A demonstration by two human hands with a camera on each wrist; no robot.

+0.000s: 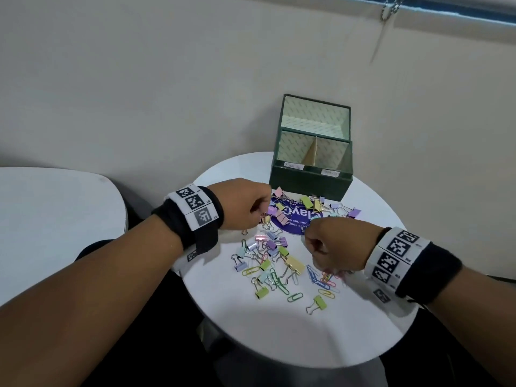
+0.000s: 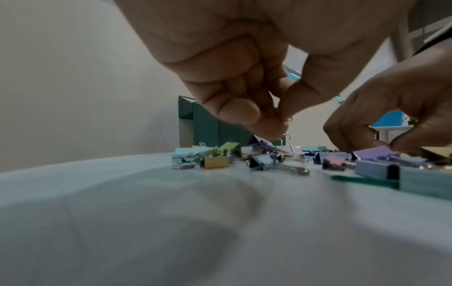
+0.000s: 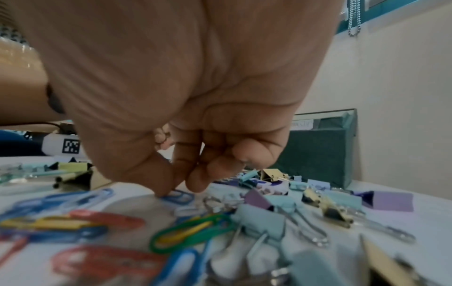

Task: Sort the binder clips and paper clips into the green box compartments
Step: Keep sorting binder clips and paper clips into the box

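Observation:
A green box [image 1: 310, 185] with a divided front and a taller rear compartment stands at the back of the round white table [image 1: 279, 331]; the parts of its compartments I can see hold nothing. Pastel binder clips [image 1: 293, 263] and coloured paper clips [image 1: 324, 283] lie scattered in front of it. My left hand [image 1: 261, 212] has curled fingers and pinches the wire handle of a binder clip [image 2: 288, 137] at the pile's left edge. My right hand [image 3: 178, 190] reaches down with thumb and fingertip pinching a blue paper clip [image 3: 179, 196] that lies on the table.
A round purple sticker [image 1: 296, 222] lies under the clips near the box. A second white table [image 1: 55, 213] stands to the left, with a dark gap between. A wall runs just behind the box. A bead chain [image 1: 389, 7] hangs at top right.

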